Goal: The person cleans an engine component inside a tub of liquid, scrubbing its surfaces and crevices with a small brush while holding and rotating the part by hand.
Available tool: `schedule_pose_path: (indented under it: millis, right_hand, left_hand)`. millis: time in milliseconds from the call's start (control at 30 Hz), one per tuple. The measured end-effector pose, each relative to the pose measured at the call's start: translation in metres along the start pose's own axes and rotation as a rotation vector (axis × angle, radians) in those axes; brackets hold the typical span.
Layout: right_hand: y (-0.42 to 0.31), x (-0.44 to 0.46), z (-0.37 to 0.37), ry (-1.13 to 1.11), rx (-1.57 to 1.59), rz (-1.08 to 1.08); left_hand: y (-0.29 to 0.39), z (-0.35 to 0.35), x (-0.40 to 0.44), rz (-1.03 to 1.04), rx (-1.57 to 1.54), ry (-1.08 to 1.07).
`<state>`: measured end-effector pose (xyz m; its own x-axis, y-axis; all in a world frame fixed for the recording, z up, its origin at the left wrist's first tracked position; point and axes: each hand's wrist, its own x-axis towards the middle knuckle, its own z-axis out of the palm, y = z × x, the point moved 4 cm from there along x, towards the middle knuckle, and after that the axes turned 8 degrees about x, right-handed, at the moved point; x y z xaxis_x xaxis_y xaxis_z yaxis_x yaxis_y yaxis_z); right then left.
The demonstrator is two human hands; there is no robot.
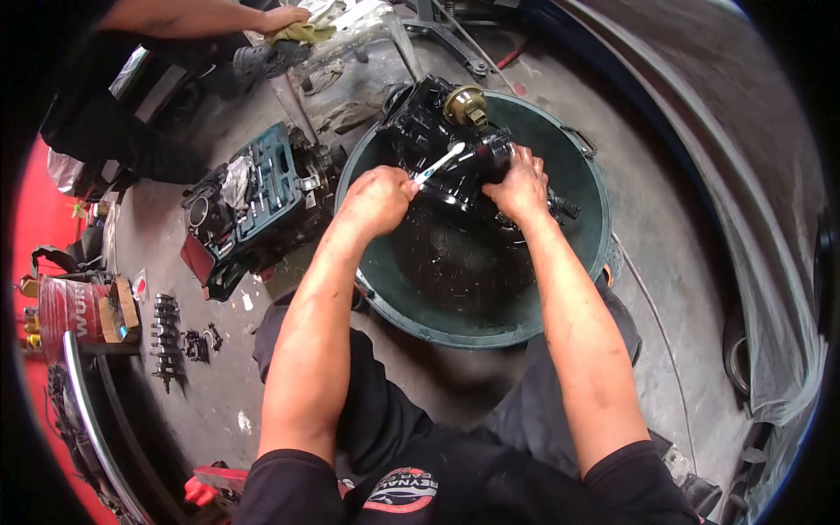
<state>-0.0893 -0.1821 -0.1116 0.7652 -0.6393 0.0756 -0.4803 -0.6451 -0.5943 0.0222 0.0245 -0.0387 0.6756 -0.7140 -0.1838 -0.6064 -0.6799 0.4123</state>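
Note:
A wet black engine part [420, 131] with a brass-coloured round piece [465, 106] rests in a large round green tub [442, 337]. My left hand [379, 199] is closed round the handle of a white toothbrush [440, 164], whose head points up and right, over the engine part. On the right side of the same part, my right hand [520, 187] grips a black cylindrical piece, with its fingers bent over the far side. Dark liquid covers the tub's bottom.
Left of the tub, an open teal socket case [267, 185] lies on an engine block. A crankshaft [164, 341] lies on the floor at far left. Another person's hand [286, 19] holds a yellowish cloth at the top. Plastic sheeting [744, 219] hangs at right; a hose [654, 306] crosses the floor.

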Motion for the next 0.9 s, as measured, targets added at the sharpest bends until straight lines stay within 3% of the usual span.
schedule_pose_path:
  millis: [67,133,167,200,267,367,500,600,633,733,767,867,900]
  right_hand:
    - [-0.001,0.001,0.0,0.023,-0.011,0.002]
    - [0.0,-0.001,0.0,0.036,-0.005,-0.005]
    - [0.0,-0.002,0.001,0.043,0.007,-0.012]
    - [0.001,-0.003,0.001,0.053,0.019,-0.017]
    - [0.002,-0.002,0.002,0.054,0.0,-0.004]
    - [-0.001,-0.003,0.003,0.051,-0.021,-0.012]
    - [0.002,-0.003,0.001,-0.024,-0.046,0.014]
    - [0.007,0.004,0.002,-0.031,-0.06,0.017]
    - [0.007,0.006,0.001,-0.03,-0.06,0.011]
    - [0.011,0.005,0.0,-0.025,-0.018,0.025]
    - [0.012,0.002,0.001,-0.044,-0.018,0.018]
    - [0.012,0.005,-0.006,-0.049,-0.015,-0.008]
    - [0.016,0.004,-0.006,-0.046,-0.014,-0.002]
  left_hand:
    - [-0.014,0.007,0.002,-0.125,-0.014,-0.162]
    - [-0.031,0.003,0.005,-0.17,-0.016,-0.13]
    - [-0.037,-0.004,0.005,-0.1,0.047,-0.068]
    - [-0.038,-0.009,0.003,-0.042,0.105,0.135]
    - [-0.04,-0.001,0.013,-0.053,0.071,0.171]
    - [-0.029,0.033,0.026,-0.005,0.026,0.165]
    - [-0.053,0.021,0.026,-0.167,-0.085,-0.102]
    - [-0.044,0.006,0.015,-0.177,-0.004,0.03]
    - [-0.042,0.01,0.015,-0.159,-0.108,0.061]
    - [-0.042,0.035,0.023,-0.13,-0.009,0.003]
    - [-0.049,0.039,0.024,-0.208,-0.072,-0.069]
    - [-0.051,0.007,0.023,-0.127,0.059,-0.073]
    - [-0.054,0.002,0.019,-0.183,-0.127,-0.023]
